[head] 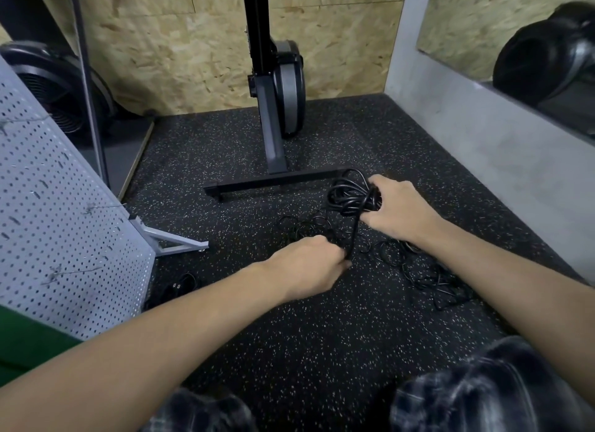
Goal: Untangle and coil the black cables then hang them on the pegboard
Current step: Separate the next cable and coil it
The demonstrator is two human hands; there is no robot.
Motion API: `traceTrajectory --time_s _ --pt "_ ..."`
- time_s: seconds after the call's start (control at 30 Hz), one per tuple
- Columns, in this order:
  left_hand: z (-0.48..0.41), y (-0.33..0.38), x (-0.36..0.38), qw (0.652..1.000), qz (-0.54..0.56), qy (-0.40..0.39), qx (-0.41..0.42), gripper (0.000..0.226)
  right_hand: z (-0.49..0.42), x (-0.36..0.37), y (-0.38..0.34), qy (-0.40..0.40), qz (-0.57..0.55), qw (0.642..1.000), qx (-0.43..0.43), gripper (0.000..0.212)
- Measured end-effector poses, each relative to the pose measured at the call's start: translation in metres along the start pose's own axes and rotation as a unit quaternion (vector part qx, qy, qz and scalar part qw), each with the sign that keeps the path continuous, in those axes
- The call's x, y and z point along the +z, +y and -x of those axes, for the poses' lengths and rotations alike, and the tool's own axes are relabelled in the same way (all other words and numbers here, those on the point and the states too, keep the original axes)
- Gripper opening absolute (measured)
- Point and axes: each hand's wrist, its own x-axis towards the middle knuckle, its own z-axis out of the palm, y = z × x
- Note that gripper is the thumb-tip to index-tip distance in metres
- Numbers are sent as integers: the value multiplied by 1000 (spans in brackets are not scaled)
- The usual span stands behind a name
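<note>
Gripping a bundle of black cable (349, 196), the right hand (399, 206) has its fingers curled round one side of the loops and holds them just above the floor (289, 351), near the end of a flat black base bar (273, 182). The bundle is made of several round turns of smooth, rubbery cord, though how many cannot be counted. One strand (354, 235) runs straight down from it to the left hand (309, 264), which is clenched round that strand close to the floor. Below and to the right of both hands, the loose cables (431, 277) lie in a tangle of thin curls and small rings spread over the floor; where one ends and the next begins cannot be told. One more short cable with a plug (180, 285) lies apart, just beside the lower edge of the pegboard (64, 222). That board is a pale grey metal sheet punched with even rows of small holes; it leans at the left on an angled metal foot (174, 238) and carries a few thin wire hooks (93, 208). The floor is black rubber matting speckled with pale flecks. One dark upright post (273, 125) with a rounded grey housing rises from the base bar in front of a rough chipboard wall (193, 45). At the right a smooth grey wall holds a mirror (515, 45). Two knees in dark checked cloth (483, 383) show at the bottom.
</note>
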Motion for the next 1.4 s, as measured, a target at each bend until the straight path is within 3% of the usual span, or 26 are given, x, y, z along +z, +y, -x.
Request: traceTrajectory --time_s 0.07,0.17,0.33,0.47,0.6,0.73,0.83,0.97,1.13,1.23,1.4 --pt "-1 7 -9 996 -76 25 42 39 2 7 0 -3 35 999 -6 37" --pt "-4 7 -22 980 -169 46 98 26 2 17 -3 -24 128 991 -25 41" --pt "-4 -11 -40 959 -190 117 175 23 7 27 -12 -98 200 968 -119 31" --pt "-5 -35 -50 960 -93 169 201 29 16 32 -19 -161 197 946 -198 20" --pt "-1 -65 -57 975 112 144 126 21 21 25 -27 -190 78 944 -258 19" --pt "8 -78 -63 940 306 117 100 10 36 14 -42 -163 -31 944 -285 20" --pt "12 -83 -69 916 378 101 90 13 40 10 -46 -148 -66 934 -318 21" --pt "14 -96 -70 911 403 67 46 31 45 8 -53 -138 -88 910 -380 22" --pt "8 -108 -46 856 513 68 21 10 41 4 -47 -71 -162 925 -336 22" --pt "4 -95 -29 816 573 69 -14 22 37 7 -43 -18 -191 939 -284 20" --pt "-8 -70 -5 831 540 120 -58 47 26 11 -34 -5 -184 974 -133 32"
